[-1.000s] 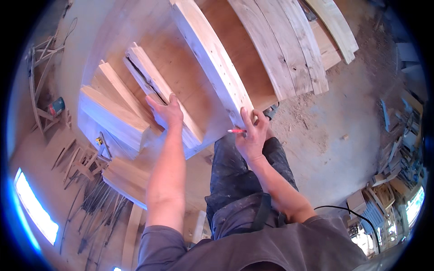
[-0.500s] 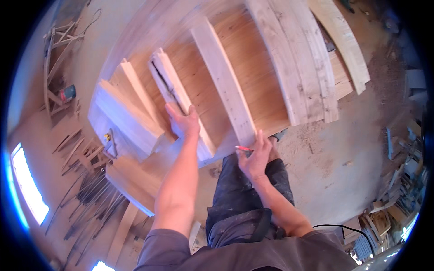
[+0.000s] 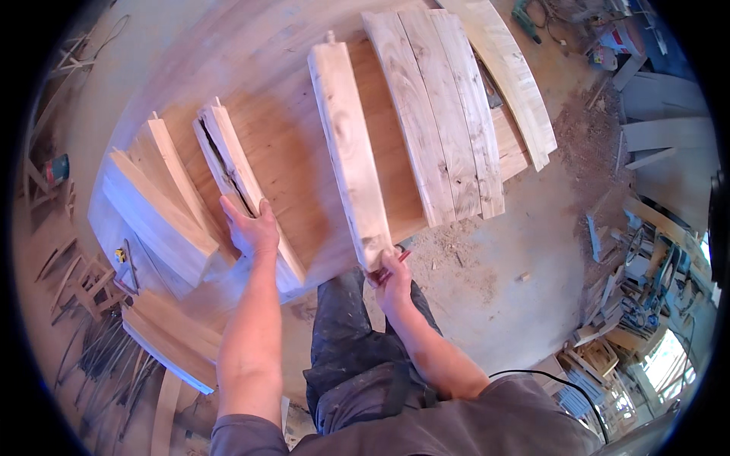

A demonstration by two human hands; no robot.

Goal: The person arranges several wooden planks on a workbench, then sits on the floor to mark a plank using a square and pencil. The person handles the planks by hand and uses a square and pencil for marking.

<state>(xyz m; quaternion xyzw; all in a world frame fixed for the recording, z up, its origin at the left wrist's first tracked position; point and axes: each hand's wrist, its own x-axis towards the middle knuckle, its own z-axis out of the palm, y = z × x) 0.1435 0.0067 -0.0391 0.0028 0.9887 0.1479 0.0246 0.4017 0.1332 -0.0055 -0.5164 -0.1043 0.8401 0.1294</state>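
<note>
My left hand [image 3: 255, 229] is wrapped across a wooden rail [image 3: 218, 142] with a long dark split or groove along its top. Thumb and fingers lie on opposite sides of it, and its near end rests by the table edge. My right hand [image 3: 393, 281] grips the near end of a thicker wooden rail [image 3: 347, 144], which has a small tenon at its far end. A red pencil [image 3: 404, 256] sticks out from between the right hand's fingers. Both rails lie pointing away from me on a plywood surface [image 3: 293, 175].
Wide planks [image 3: 433, 114] and a curved board [image 3: 506, 72] lie to the right. More rails [image 3: 163, 209] are at the left, near a yellow tape measure [image 3: 120, 255]. Below it is another timber piece [image 3: 171, 346]. Scrap wood [image 3: 646, 273] is heaped on the floor at right.
The right-hand rail has been turned, now showing another face and its far tenon. My right fingers have closed round its near end. The whole view has shifted; my left hand stays on its rail.
</note>
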